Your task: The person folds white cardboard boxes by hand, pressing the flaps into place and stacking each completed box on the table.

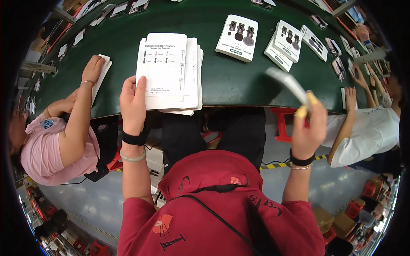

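My left hand [133, 104] grips the left edge of a stack of white printed cards [164, 72], thumb on top and the other fingers hidden. The cards are slightly fanned, and their near edge juts past the table's front edge. Off to the right, my right hand [311, 126] is raised near the table edge, with yellow covers on the fingertips. Pinched in it is a thin white sheet-like piece [287, 82], bent and smeared by motion; its exact kind cannot be made out.
On the green table [188, 17] lie a thick white printed stack [237, 37] and, farther right, overlapping stacks [285, 45] with another stack [314, 42] beside them. A co-worker in pink [60, 145] sits at left, one in white [367, 136] at right. A red stool [282, 123] stands below.
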{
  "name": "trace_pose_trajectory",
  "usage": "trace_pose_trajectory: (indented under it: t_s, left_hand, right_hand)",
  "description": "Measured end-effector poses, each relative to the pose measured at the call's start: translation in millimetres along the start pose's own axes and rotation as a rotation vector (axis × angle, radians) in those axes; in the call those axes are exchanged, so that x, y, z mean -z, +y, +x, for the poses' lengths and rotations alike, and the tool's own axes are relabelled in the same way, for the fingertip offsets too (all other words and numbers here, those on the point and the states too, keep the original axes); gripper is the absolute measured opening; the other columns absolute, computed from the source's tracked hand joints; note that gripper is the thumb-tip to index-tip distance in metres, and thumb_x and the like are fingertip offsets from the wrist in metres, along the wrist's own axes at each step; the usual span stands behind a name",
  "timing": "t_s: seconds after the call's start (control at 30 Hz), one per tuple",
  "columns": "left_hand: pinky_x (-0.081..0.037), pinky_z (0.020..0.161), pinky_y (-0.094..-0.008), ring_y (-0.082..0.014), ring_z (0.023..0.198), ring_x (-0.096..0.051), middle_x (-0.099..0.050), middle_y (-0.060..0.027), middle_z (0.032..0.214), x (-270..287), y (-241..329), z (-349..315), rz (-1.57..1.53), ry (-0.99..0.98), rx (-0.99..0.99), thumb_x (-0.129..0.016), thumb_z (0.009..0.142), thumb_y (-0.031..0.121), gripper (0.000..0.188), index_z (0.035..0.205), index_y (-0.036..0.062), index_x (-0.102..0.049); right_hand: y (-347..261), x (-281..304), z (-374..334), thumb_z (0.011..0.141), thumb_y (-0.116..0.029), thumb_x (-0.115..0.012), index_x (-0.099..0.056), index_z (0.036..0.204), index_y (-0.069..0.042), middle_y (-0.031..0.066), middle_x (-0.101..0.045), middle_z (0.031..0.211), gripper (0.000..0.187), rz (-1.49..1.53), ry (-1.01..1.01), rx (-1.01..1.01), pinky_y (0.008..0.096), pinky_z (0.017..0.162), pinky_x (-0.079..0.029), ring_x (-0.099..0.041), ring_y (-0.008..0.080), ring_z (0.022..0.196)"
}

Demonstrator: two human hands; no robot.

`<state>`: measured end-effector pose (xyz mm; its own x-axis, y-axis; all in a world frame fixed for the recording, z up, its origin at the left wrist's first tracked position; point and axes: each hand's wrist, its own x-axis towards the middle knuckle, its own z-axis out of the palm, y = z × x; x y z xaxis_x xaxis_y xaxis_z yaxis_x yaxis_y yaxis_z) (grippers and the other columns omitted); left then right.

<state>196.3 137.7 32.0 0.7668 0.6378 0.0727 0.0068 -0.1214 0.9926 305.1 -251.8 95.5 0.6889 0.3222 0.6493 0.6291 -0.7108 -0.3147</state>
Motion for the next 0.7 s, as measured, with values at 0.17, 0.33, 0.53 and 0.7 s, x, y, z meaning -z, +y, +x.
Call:
trace_pose_trajectory:
  t_s: [0.17, 0.33, 0.53, 0.7]
  left_hand:
    - [-0.047, 0.081, -0.0211, -0.0063, 0.090, -0.057, -0.065, -0.0049, 0.102, -15, 36, -29, -0.218, -0.014, 0.055, -0.053, 0.104, 0.018, 0.023, 0.113, -0.0031, -0.056]
    - [-0.046, 0.082, -0.0212, -0.0067, 0.089, -0.058, -0.065, -0.0037, 0.101, -31, 46, -61, -0.302, -0.141, 0.059, -0.054, 0.103, 0.014, 0.018, 0.111, -0.0019, -0.056]
    - [-0.047, 0.078, -0.0231, -0.0085, 0.086, -0.058, -0.065, -0.0021, 0.099, -45, 34, -106, -0.035, -0.293, -0.046, -0.060, 0.099, 0.009, 0.014, 0.108, -0.0005, -0.057]
    - [-0.048, 0.081, -0.0253, -0.0113, 0.089, -0.059, -0.063, -0.0030, 0.102, -40, 32, -127, 0.030, -0.471, -0.019, -0.063, 0.096, 0.008, 0.017, 0.109, 0.0009, -0.056]
  right_hand:
    - [58, -23, 22, 0.089, 0.003, -0.062, -0.063, 0.123, -0.001, 0.0158, -0.065, 0.117, 0.035, -0.096, 0.246, 0.012, 0.0355, 0.087, -0.051, -0.064, 0.0270, 0.100]
    - [60, -50, 17, 0.089, 0.002, -0.062, -0.064, 0.122, -0.001, 0.0137, -0.065, 0.116, 0.033, -0.207, 0.026, 0.040, 0.0307, 0.081, -0.051, -0.064, 0.0232, 0.095]
    - [-62, -44, 21, 0.087, -0.002, -0.068, -0.065, 0.117, -0.002, 0.0118, -0.064, 0.114, 0.030, 0.472, -0.127, 0.061, 0.0269, 0.075, -0.050, -0.063, 0.0178, 0.087]
    - [-91, -37, 27, 0.082, -0.005, -0.076, -0.069, 0.104, -0.001, 0.0041, -0.057, 0.087, 0.023, 0.574, -0.502, -0.140, 0.0245, 0.060, -0.043, -0.051, 0.0110, 0.071]
